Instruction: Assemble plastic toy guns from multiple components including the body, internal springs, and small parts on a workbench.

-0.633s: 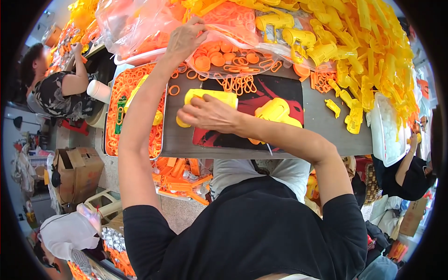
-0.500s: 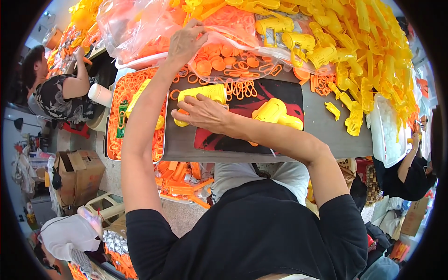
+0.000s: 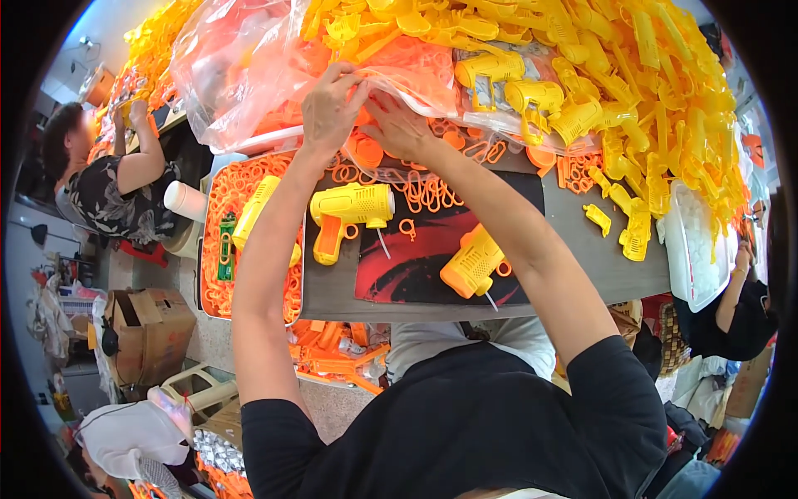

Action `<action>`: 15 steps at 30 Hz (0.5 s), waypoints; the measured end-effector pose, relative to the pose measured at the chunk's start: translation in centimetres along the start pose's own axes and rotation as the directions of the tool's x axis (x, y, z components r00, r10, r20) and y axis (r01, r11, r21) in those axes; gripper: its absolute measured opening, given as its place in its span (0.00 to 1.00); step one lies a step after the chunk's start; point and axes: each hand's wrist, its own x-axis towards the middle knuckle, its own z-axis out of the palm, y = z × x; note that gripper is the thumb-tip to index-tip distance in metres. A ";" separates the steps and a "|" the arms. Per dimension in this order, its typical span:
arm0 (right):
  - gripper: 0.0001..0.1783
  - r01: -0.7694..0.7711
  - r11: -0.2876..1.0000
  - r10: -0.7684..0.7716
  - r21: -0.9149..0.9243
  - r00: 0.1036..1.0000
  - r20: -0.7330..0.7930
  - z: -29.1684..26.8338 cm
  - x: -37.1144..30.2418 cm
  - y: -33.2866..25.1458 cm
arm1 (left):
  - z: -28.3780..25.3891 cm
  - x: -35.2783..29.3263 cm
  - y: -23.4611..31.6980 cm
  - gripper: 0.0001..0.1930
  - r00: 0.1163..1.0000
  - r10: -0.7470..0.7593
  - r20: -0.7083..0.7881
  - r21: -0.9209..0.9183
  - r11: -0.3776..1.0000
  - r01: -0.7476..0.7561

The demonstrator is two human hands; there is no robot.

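Both my hands reach to the far side of the table. My left hand [image 3: 331, 108] and my right hand [image 3: 397, 125] pinch the edge of a clear plastic bag [image 3: 241, 66] full of orange parts. A yellow toy gun with an orange grip [image 3: 349, 212] lies on the table below my hands. A second yellow toy gun body [image 3: 474, 264] rests on the red and black mat [image 3: 416, 266] near the table's front edge, under my right forearm. Loose orange rings [image 3: 424, 187] lie between the bag and the guns.
A heap of yellow gun shells [image 3: 632, 91] fills the back right. A tray of orange rings [image 3: 218, 249] stands at the left with a yellow part and a green piece. A person [image 3: 108, 179] sits at far left; another [image 3: 740, 308] at right. A cardboard box [image 3: 145, 333] is on the floor.
My right hand has let go of the yellow toy gun and gone up to the bag beside my left hand. The gun now lies free on the table.
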 end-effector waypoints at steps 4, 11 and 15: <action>0.36 -0.082 0.993 0.097 -0.088 0.978 0.186 -0.6 0.7 -1.1 | -0.4 -0.2 -0.7 0.09 0.995 -0.099 0.018 0.010 0.995 0.099; 0.33 -0.026 0.999 0.032 -0.041 0.990 0.140 0.1 1.3 -0.4 | 0.2 0.5 -0.8 0.07 0.996 -0.094 0.005 -0.007 0.996 0.094; 0.31 -0.086 0.989 0.099 -0.117 0.989 0.113 -0.9 1.1 -2.8 | 0.0 0.1 -1.1 0.07 0.999 -0.033 -0.020 0.023 0.999 0.033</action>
